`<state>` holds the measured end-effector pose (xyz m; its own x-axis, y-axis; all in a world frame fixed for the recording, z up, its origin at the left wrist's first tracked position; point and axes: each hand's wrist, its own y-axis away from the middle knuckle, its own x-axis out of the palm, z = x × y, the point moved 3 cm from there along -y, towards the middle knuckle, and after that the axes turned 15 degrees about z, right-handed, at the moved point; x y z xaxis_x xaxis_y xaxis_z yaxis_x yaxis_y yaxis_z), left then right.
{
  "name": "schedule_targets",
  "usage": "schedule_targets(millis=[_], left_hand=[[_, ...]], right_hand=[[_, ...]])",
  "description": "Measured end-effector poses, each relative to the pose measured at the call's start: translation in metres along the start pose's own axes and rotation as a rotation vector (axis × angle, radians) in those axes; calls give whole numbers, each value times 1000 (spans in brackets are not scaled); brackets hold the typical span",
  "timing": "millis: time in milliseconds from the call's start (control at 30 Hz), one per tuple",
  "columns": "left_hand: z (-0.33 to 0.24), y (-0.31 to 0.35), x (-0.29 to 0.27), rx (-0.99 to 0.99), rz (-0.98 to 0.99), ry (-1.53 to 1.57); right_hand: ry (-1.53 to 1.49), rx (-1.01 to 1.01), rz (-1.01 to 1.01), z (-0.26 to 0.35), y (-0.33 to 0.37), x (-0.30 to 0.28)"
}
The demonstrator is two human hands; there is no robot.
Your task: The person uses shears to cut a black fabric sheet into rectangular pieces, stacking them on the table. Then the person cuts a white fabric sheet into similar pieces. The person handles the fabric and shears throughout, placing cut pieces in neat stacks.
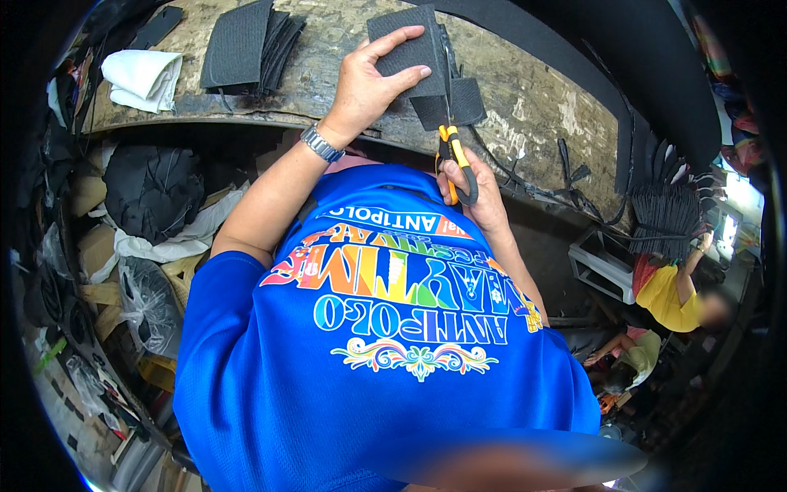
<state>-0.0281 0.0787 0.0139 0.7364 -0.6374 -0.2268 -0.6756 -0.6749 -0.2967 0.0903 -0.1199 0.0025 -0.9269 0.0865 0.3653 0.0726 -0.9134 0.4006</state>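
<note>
My left hand (373, 80), a metal watch on its wrist, holds a black ribbed sheet piece (402, 57) against the wooden bench. Its thumb and index finger rest on the upper face; the other fingers are partly hidden. In my right hand (479, 190) are scissors (453, 156) with yellow-and-black handles. Their blades point away from me along the sheet's right edge, and I cannot tell how far apart they are. Another black piece (466, 102) lies beneath, to the right of the blades.
On the bench (541, 111), a stack of black pieces (238, 49) and a folded white cloth (141, 78) lie left. Black strips (574, 176) lie right, near a dark bundle (664, 213). Bags (147, 299) fill the lower left. A person in yellow (668, 299) is at right.
</note>
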Motion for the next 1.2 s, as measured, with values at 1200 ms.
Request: schedule_targets(millis=[1200], left_hand=[[-8, 2, 4, 6, 22, -34]], right_hand=[[-1, 32, -42, -1, 6, -1]])
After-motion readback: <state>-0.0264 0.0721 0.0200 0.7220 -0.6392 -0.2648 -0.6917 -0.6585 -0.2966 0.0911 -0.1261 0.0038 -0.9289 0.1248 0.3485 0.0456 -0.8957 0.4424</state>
